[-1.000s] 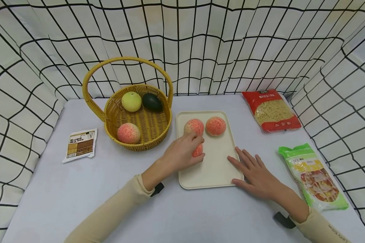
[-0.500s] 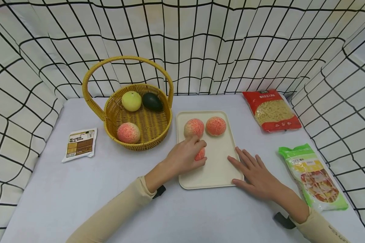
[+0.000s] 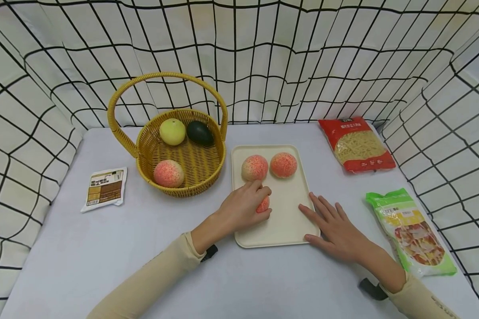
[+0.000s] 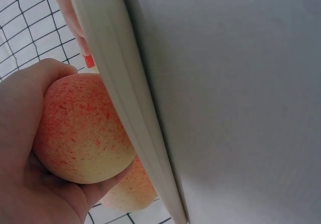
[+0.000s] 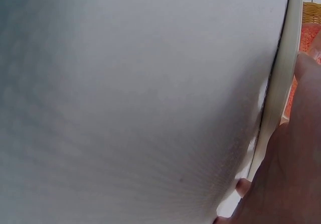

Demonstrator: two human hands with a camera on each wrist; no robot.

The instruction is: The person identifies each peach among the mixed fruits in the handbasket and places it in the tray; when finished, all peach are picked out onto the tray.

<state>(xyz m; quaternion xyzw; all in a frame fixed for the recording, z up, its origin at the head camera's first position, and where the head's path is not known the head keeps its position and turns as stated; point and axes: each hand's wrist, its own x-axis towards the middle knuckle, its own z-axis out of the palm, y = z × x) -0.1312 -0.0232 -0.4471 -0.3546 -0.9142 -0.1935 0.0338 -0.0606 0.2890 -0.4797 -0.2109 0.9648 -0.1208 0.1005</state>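
White tabletop (image 3: 263, 288): my left hand (image 3: 245, 206) grips a round reddish peach (image 4: 83, 128); outstretched right hand (image 3: 336, 230) should steady the rectangular cream tray (image 3: 285, 221).

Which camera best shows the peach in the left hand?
The left wrist view: there the peach looks large and nearly whole in the left hand. The head view shows just a small part; the right wrist view shows something reddish, possibly it.

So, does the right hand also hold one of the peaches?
No, the right hand rests with its fingers spread at the edge of the tray, while the left hand grips a peach.
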